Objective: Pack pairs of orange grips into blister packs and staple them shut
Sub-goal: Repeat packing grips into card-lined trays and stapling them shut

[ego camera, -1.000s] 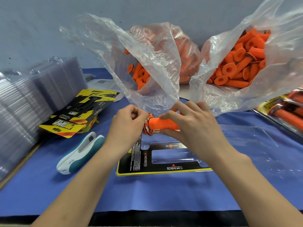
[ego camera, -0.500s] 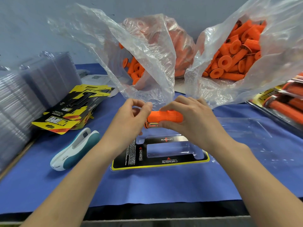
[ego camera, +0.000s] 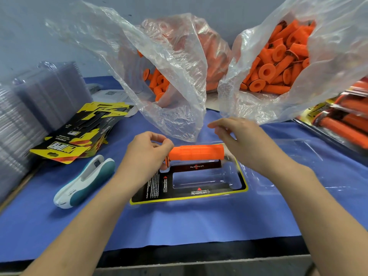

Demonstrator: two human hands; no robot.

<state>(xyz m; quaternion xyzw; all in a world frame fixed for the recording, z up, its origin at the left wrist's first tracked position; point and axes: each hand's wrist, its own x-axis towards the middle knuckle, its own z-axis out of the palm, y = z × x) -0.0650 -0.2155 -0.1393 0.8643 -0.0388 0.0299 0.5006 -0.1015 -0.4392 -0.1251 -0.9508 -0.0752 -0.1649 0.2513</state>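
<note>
An orange grip [ego camera: 196,152] lies level across the far end of an open blister pack [ego camera: 201,181], which holds a black and yellow card and rests on the blue cloth. My left hand [ego camera: 148,151] pinches the grip's flanged left end. My right hand [ego camera: 239,137] hovers just above the grip's right end, fingers loosely bent, holding nothing. The clear lid half of the blister pack spreads out to the right [ego camera: 294,156].
Two open plastic bags of orange grips [ego camera: 157,82] [ego camera: 276,64] stand at the back. A white and teal stapler [ego camera: 85,181] lies left of the pack. Printed cards [ego camera: 79,134] and stacked clear blisters [ego camera: 35,108] fill the left. Finished packs [ego camera: 342,118] lie at the right.
My right hand has let go of the grip and lifted off it. The grip has come down onto the far end of the blister pack, still pinched by my left hand.
</note>
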